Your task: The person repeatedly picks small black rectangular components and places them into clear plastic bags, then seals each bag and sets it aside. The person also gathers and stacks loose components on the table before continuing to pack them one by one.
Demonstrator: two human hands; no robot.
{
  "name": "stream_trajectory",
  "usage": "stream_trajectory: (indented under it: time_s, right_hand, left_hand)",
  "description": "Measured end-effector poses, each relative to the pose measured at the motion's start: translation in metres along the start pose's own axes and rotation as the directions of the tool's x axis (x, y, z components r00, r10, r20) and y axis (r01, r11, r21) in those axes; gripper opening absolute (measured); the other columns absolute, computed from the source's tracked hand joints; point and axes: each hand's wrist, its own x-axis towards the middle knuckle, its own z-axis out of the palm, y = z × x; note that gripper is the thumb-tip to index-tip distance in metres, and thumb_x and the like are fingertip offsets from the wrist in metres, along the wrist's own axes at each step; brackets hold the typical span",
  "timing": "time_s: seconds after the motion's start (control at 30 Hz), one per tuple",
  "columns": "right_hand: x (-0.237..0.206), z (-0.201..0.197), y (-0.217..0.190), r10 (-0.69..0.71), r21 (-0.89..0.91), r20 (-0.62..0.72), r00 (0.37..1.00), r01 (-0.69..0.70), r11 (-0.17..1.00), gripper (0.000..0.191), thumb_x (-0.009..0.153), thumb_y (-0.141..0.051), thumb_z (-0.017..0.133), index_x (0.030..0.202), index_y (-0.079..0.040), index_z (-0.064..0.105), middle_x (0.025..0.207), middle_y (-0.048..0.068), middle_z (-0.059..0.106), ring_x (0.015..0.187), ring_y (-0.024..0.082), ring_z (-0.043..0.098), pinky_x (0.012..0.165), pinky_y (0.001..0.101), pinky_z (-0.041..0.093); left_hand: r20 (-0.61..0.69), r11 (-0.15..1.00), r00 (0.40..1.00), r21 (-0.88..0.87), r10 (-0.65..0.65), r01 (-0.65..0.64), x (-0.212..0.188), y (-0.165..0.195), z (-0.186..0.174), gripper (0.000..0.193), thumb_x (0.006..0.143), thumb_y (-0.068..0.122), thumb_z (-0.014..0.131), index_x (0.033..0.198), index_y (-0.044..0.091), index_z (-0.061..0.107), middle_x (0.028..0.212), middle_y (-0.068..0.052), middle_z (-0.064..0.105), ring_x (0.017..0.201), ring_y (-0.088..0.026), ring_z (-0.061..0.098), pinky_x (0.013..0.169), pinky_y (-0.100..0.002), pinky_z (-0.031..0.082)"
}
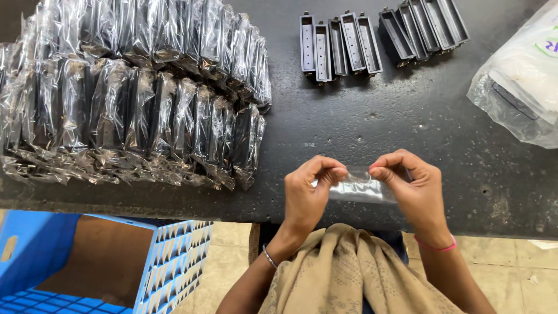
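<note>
1. At the lower left of the frame sits a blue plastic crate on the floor, below the table edge.
2. Upper left, a big stack of bagged black parts covers the dark table.
3. Your left hand, lower centre, pinches the left edge of a small clear plastic bag, fingers curled closed on it.
4. Your right hand pinches the bag's right edge the same way, so the bag is stretched between both hands just above the table's near edge.
5. Top centre, unbagged black parts lie in a row.
6. Upper right, a large clear sack rests.
</note>
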Motion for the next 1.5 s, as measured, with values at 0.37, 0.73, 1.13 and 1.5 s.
stream_trajectory:
  time_s: [0.37,0.73,1.13,1.5]
  right_hand:
    - [-0.013,0.004,0.032,-0.004,-0.129,-0.056,0.998,-0.004,0.992,0.036,0.111,-0.024,0.061,0.082,-0.003,0.061,0.074,-0.002,0.052,0.072,0.005,0.045,0.063,0.0219,0.036]
    - [-0.004,-0.001,0.010,-0.027,-0.025,-0.071,0.997,0.025,0.999,0.015,0.115,-0.002,0.063,0.103,0.003,0.072,0.079,0.000,0.059,0.071,0.003,0.050,0.069,0.0198,0.037]
    - [0.036,-0.024,0.101,0.017,0.729,0.364,0.931,-0.296,0.617,0.029,0.117,-0.027,0.060,0.101,-0.002,0.063,0.078,0.003,0.059,0.067,0.010,0.053,0.064,0.0243,0.044]
    - [0.037,-0.018,0.078,-0.117,0.801,0.511,0.851,-0.423,0.424,0.032,0.118,-0.029,0.054,0.099,-0.004,0.060,0.084,0.006,0.062,0.075,0.016,0.059,0.075,0.0325,0.051]
  left_hand:
    - [0.051,0.971,0.992,0.206,0.112,-0.120,-0.009,-0.010,0.016,0.010,0.103,0.008,0.064,0.093,0.005,0.066,0.084,-0.009,0.073,0.079,-0.027,0.073,0.068,-0.035,0.055]
    - [0.145,0.976,0.978,-0.138,-0.148,0.168,0.004,-0.039,0.023,0.017,0.106,0.021,0.068,0.108,0.006,0.076,0.085,-0.005,0.071,0.075,-0.008,0.062,0.067,-0.029,0.052]
    - [0.389,0.120,0.921,-0.915,0.014,0.385,0.009,-0.113,0.071,0.024,0.119,0.018,0.054,0.104,0.000,0.061,0.111,-0.010,0.068,0.111,-0.016,0.065,0.104,-0.039,0.055]
    - [0.487,0.028,0.872,-0.872,-0.049,0.488,0.029,-0.147,0.066,0.019,0.111,0.018,0.063,0.117,0.001,0.060,0.113,-0.012,0.069,0.103,-0.018,0.069,0.093,-0.035,0.058]
